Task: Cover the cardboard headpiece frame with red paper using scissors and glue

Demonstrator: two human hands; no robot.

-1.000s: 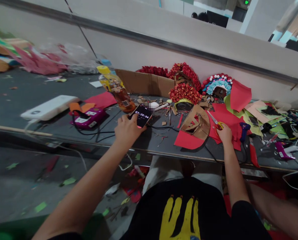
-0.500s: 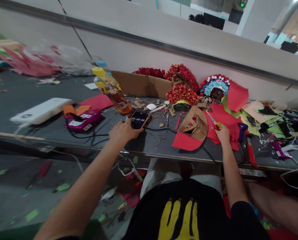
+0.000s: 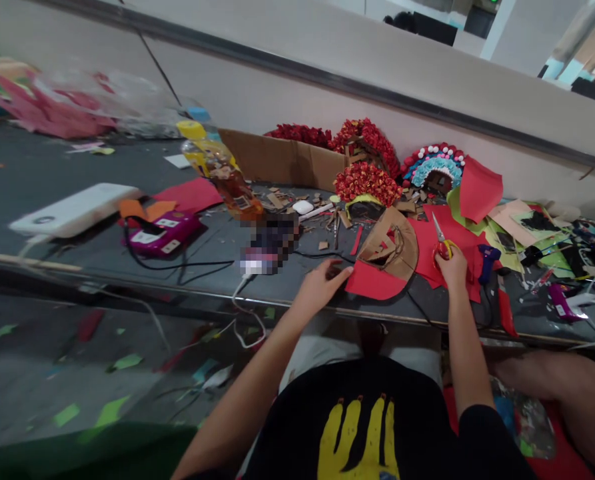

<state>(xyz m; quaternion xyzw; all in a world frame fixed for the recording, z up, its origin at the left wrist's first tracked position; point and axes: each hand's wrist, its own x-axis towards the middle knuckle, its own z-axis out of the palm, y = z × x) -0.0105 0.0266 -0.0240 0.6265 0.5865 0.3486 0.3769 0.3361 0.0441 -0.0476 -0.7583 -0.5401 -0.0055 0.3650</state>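
Observation:
My left hand is over the table's front part, fingers apart, its fingertips by the left edge of a red paper piece. A brown cardboard arch with a cut-out lies on that red piece. In my right hand are scissors with red and yellow handles, blades pointing up and away over red paper sheets. A blue glue gun lies just right of this hand. The phone's spot, left of my left hand, is pixelated.
A tilted bottle, purple power strip and white power bank are at left. Red flowered arches and a cardboard strip stand at the back. A red cutter lies near the front edge; another person's bare limb is at lower right.
My left hand has left the phone and moved right to the red paper under the cardboard arch. The scissors in my right hand now point more steeply away.

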